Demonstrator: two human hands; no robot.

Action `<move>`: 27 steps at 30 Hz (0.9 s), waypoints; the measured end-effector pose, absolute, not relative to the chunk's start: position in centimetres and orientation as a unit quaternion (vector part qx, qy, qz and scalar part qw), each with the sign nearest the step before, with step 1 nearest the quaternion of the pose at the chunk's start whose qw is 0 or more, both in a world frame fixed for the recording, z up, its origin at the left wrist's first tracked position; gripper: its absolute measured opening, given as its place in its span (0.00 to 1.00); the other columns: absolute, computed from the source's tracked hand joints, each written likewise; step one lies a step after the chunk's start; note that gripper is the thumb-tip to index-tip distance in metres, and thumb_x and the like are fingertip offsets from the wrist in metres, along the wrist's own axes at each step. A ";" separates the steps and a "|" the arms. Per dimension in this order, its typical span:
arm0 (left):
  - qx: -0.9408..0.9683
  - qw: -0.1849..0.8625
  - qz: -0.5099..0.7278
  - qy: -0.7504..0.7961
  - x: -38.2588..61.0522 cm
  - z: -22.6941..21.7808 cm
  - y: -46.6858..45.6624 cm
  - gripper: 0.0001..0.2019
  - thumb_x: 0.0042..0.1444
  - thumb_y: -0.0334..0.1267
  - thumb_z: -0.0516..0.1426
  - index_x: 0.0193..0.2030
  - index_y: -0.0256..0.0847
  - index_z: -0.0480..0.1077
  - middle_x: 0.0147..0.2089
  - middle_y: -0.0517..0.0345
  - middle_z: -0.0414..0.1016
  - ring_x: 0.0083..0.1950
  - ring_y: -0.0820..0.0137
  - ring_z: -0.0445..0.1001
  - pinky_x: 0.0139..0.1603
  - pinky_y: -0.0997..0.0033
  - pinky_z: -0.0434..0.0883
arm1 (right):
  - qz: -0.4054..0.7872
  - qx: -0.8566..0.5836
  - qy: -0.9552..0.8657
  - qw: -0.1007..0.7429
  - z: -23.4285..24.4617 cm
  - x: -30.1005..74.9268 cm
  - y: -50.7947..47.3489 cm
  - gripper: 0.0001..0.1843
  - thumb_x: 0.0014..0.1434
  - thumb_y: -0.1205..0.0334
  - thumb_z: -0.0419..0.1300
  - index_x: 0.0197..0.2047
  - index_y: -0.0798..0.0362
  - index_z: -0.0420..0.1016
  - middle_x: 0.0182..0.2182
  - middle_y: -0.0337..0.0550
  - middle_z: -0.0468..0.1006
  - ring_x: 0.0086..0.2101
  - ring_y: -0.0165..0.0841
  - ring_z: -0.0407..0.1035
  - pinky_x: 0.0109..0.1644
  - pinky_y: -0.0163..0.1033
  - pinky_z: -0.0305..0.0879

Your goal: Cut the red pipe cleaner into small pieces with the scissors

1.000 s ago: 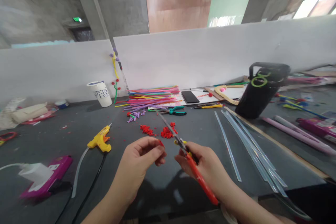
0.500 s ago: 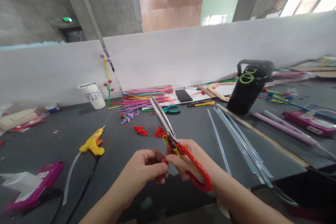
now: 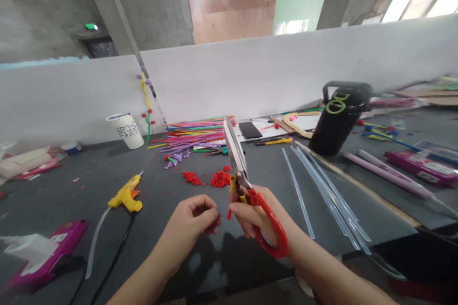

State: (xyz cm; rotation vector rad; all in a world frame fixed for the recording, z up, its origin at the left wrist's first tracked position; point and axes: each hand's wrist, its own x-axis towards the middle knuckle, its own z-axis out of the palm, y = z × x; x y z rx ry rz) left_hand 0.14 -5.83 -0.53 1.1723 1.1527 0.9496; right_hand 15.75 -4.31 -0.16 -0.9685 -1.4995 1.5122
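My right hand (image 3: 252, 214) holds red-handled scissors (image 3: 272, 231) with the blades pointing up and away from me. A short yellow tube (image 3: 232, 184) sticks up beside the scissors' pivot at its fingers. From the same fingers a small red strip (image 3: 229, 213) pokes out on the left side. To the left, my left hand (image 3: 198, 219) is closed, its thumb against curled fingers; whatever may be in the pinch is hidden. Beyond the hands lie a heap of red bits (image 3: 220, 178) and a smaller red heap (image 3: 192, 178) on the dark table (image 3: 161, 228).
On the left are a yellow glue gun (image 3: 127, 195), a magenta power strip (image 3: 50, 257) and a white cup (image 3: 126, 131). Colourful pipe cleaners (image 3: 200, 133), a phone (image 3: 250, 129) and pliers (image 3: 218, 151) lie behind. Rightward are clear glue sticks (image 3: 325, 190) and a black bottle (image 3: 339, 121).
My left hand has drawn away to the left from my right hand. The scissors have turned more upright, and a red strip now shows at my right fingers.
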 end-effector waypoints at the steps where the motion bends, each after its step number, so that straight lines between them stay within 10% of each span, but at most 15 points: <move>1: 0.505 0.582 0.407 0.491 0.1 -0.5 -5.8 0.01 0.43 0.29 0.57 0.24 0.35 0.68 0.20 0.62 0.69 0.22 0.77 0.65 0.24 0.78 0.61 | 0.595 -0.376 -0.592 0.392 -0.1 15.8 -4.3 0.02 0.44 0.66 0.50 0.22 0.53 0.60 0.06 0.26 0.56 0.10 0.22 0.53 0.14 0.27 0.51; 27: 0.454 0.644 0.399 0.470 0.8 -0.3 -6.6 0.06 0.46 0.31 0.55 0.21 0.34 0.68 0.20 0.58 0.70 0.20 0.77 0.66 0.23 0.77 0.61 | 0.571 -0.421 -0.599 0.372 -0.5 15.4 -4.4 0.05 0.46 0.61 0.53 0.24 0.54 0.61 0.09 0.27 0.59 0.10 0.21 0.53 0.12 0.25 0.49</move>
